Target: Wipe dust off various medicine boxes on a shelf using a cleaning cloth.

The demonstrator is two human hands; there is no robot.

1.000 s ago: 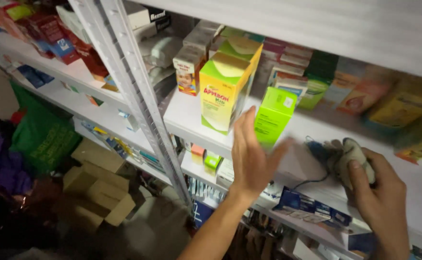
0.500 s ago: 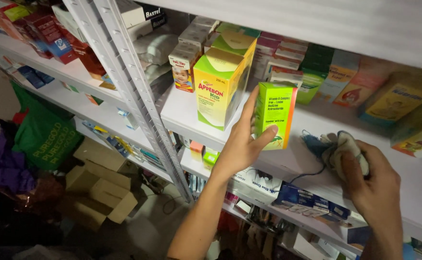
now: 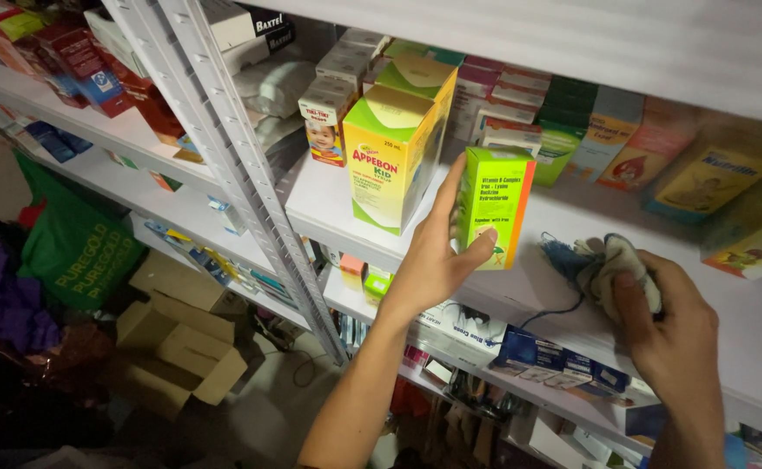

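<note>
My left hand (image 3: 433,260) grips a small bright green and orange carton (image 3: 494,207) standing upright on the white shelf (image 3: 563,287), thumb on its front and fingers along its left side. My right hand (image 3: 672,330) rests on the same shelf, closed around a crumpled grey and blue cloth (image 3: 602,265) to the right of the carton. A taller yellow-green carton (image 3: 390,169) stands just left of the one held.
More medicine cartons fill the back of the shelf, among them green (image 3: 563,143) and orange (image 3: 707,178) ones. A slotted metal upright (image 3: 242,187) rises at the left. Lower shelves hold small boxes. On the floor lie cardboard boxes (image 3: 177,343) and a green bag (image 3: 77,247).
My left hand reached from open air to the small green carton and took hold of it. The right hand stayed on the shelf holding the cloth.
</note>
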